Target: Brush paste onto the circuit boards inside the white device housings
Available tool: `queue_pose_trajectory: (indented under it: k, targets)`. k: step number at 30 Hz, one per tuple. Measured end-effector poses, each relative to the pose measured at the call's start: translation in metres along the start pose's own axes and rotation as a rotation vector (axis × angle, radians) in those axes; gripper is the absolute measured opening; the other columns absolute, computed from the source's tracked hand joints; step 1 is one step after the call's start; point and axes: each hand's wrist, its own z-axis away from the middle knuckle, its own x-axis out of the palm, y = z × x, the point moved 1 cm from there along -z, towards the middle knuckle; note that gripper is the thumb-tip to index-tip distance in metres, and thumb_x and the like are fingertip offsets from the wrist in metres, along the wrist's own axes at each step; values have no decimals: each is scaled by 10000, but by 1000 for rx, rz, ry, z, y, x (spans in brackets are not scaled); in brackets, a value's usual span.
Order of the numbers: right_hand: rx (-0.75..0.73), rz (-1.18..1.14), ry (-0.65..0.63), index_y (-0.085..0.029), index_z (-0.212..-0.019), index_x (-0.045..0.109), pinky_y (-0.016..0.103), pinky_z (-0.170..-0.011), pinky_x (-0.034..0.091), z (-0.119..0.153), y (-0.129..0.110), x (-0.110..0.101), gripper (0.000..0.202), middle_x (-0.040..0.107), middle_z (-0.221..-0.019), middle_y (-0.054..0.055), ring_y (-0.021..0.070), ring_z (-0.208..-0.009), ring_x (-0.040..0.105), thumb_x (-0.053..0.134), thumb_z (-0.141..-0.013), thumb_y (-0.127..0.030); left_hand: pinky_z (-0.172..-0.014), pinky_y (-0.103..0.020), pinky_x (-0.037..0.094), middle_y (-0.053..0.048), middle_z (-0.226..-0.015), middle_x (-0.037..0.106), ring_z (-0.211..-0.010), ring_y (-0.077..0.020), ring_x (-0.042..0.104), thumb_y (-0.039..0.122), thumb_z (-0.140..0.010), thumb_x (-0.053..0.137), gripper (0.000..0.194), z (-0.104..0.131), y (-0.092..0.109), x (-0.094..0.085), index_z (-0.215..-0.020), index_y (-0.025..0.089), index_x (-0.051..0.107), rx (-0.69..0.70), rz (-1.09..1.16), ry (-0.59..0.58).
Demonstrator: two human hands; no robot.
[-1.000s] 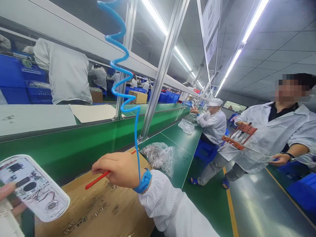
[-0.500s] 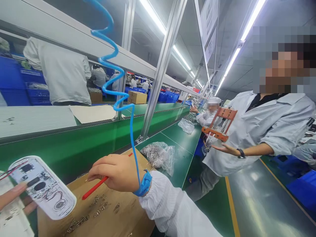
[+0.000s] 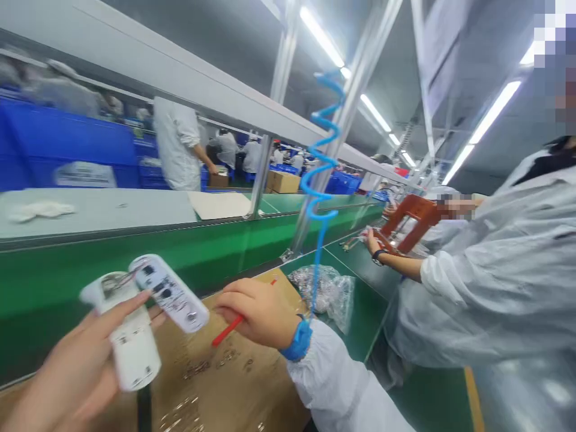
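Observation:
At the lower left, my left hand (image 3: 96, 354) holds the two halves of a white device. One half is a shell with a circuit board (image 3: 168, 292), joined by thin wires to the other white casing half (image 3: 135, 351). My right hand (image 3: 258, 312) is closed around a thin red stick-like tool (image 3: 228, 331), over the brown cardboard (image 3: 238, 384). A blue band (image 3: 299, 341) circles my right wrist, with a coiled blue cord (image 3: 321, 174) rising from it. Small metal parts (image 3: 195, 369) lie scattered on the cardboard below my hands.
A clear plastic bag of small metal parts (image 3: 324, 291) lies on the green bench, right of the cardboard. At the right, a person in a white coat (image 3: 486, 288) holds an orange-brown fixture (image 3: 418, 219) over the bench. A green ledge (image 3: 252, 240) runs behind.
The view has swung left. My left hand and both device halves now show more fully. The person at the right has brought the orange-brown fixture over the bench.

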Motion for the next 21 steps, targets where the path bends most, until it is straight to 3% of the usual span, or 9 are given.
queue_pose_trajectory:
  k: [2, 4, 9, 21]
  targets:
    - [-25, -46, 79, -159, -938, 637, 226, -735, 505, 2, -2, 2, 233, 649, -887, 63, 116, -833, 600, 411, -940, -216, -636, -273, 582, -77, -937, 693, -810, -185, 673, 7, -823, 503, 237, -4, -2, -3, -999, 111, 622, 62, -99, -176]
    - [-53, -84, 115, -160, -942, 638, 237, -701, 506, 3, -4, 6, 182, 653, -870, 63, 126, -808, 604, 460, -917, -185, -713, -304, 582, -103, -959, 683, -841, -197, 672, 8, -812, 524, 280, -7, -6, -6, -1071, 100, 578, 59, -103, -248]
    - [-135, -123, 85, -161, -943, 634, 236, -678, 507, 0, -16, 16, 146, 660, -899, 60, 132, -806, 609, 502, -887, -135, -729, -326, 585, -149, -1017, 659, -853, -229, 674, 27, -785, 568, 376, -7, -9, -9, -1147, 124, 534, 61, -7, -288]
    - [-205, -133, -23, -175, -1027, 574, 243, -637, 481, -2, -39, 29, 219, 649, -933, 58, 141, -790, 582, 455, -871, -79, -774, -329, 567, -103, -1047, 643, -877, -205, 657, 77, -781, 598, 320, -4, -7, -11, -1083, 166, 538, 147, 40, -305]
